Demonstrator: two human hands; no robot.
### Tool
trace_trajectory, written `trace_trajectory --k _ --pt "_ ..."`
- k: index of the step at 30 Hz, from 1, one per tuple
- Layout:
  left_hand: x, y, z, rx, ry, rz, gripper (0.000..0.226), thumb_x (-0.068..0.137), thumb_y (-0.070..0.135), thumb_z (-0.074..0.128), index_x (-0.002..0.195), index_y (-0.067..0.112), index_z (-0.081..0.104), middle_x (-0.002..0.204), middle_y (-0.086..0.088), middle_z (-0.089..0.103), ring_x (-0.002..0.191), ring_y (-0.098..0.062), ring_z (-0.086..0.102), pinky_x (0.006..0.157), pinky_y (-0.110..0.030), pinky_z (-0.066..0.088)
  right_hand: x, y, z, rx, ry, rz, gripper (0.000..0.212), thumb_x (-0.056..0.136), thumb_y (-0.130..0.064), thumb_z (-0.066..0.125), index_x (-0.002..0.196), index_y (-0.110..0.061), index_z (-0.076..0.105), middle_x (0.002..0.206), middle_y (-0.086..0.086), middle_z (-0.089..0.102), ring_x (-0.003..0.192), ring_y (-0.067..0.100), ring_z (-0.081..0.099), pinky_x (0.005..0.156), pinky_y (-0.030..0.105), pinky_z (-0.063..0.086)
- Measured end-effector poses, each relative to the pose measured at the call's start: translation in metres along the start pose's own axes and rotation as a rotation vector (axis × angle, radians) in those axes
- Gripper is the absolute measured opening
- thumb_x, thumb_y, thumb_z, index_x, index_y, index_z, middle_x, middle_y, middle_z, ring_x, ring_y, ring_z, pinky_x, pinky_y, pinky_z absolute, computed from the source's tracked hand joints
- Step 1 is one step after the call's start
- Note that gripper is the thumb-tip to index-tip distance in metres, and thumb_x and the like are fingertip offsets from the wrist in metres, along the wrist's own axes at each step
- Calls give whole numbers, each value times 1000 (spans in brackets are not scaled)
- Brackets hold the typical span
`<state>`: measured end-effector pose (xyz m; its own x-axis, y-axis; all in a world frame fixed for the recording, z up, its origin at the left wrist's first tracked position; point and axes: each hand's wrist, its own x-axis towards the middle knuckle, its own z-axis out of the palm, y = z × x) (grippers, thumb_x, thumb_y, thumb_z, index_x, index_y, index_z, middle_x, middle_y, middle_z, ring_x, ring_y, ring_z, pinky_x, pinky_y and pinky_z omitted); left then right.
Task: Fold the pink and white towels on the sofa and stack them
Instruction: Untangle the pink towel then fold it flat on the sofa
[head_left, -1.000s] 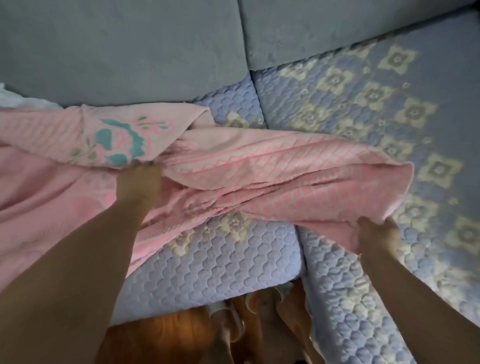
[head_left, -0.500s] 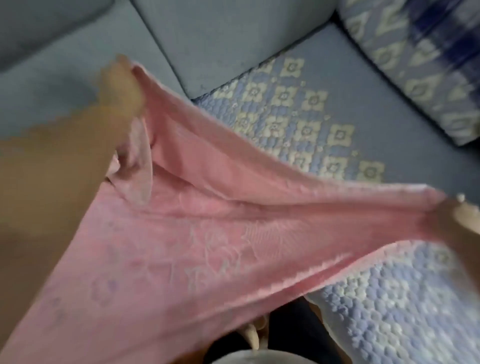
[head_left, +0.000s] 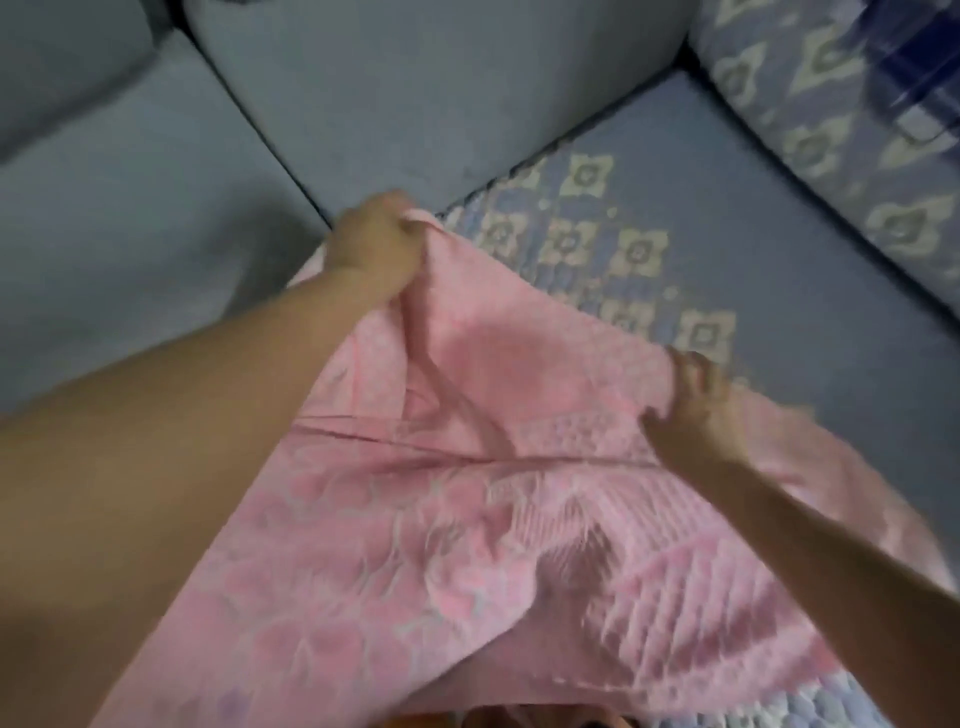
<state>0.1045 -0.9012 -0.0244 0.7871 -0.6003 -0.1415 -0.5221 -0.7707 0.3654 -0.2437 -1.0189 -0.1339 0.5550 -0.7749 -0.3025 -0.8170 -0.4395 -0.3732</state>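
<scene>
Pink terry cloth fills the lower middle of the view: the towel (head_left: 467, 545) is held up off the sofa (head_left: 156, 234), draped from two hands and sagging toward the person between them. The left hand (head_left: 376, 249) is bunched around one upper corner, fingers curled tight into the fabric, raised near the seam between the grey back cushions, probably to keep that edge high so the cloth hangs straight. The right hand (head_left: 698, 402) pinches the top edge further along, its grip clamped on a fold of the cloth, lower and closer to the quilted seat cover (head_left: 623, 234) with its pale flower pattern. Holding two points on one edge looks like a way to find and square the corners before the first fold. A crease runs across the towel between the hands, so the cloth is not yet flat. No white towel shows here, and no stack has been started, so the job seems to be at an early stage.
</scene>
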Motion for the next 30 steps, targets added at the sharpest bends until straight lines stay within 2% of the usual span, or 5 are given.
trace_trajectory --k 4,8,15,21,30 --pt "-26 63 14 -186 -94 24 34 94 30 54 66 11 47 74 -10 64 77 -32 62 60 -31 37 21 -139 5 529 -67 -362 53 78 -19 81 125 -15 57 114 6 57 101 19 58 90 25 48" --pt "-57 70 7 -705 -242 -45 30 98 24 60 71 9 60 61 -3 65 65 -22 70 64 -31 51 36 -204 23 1258 -415 45 13 97 -22 60 108 -26 54 106 0 59 91 6 57 74 13 51" --pt "-107 -40 38 -901 -250 -473 16 100 8 57 113 11 65 96 -11 68 80 -19 64 70 -26 52 65 -211 49 764 -640 7 23 97 -13 54 87 -12 74 85 9 73 77 24 67 74 30 51" --pt "-129 -127 50 -1301 -38 -1299 47 87 45 72 119 14 57 91 -9 50 87 -25 52 93 -41 49 99 -193 -6 643 13 196 42 105 -40 41 78 -10 54 69 6 53 65 16 49 62 29 36" --pt "-89 -158 4 -1759 435 -1135 11 88 14 57 97 18 63 108 -4 67 101 -21 67 91 -40 55 117 -148 -76 932 1 382 21 96 -26 53 81 -12 58 72 6 57 61 18 56 58 31 44"
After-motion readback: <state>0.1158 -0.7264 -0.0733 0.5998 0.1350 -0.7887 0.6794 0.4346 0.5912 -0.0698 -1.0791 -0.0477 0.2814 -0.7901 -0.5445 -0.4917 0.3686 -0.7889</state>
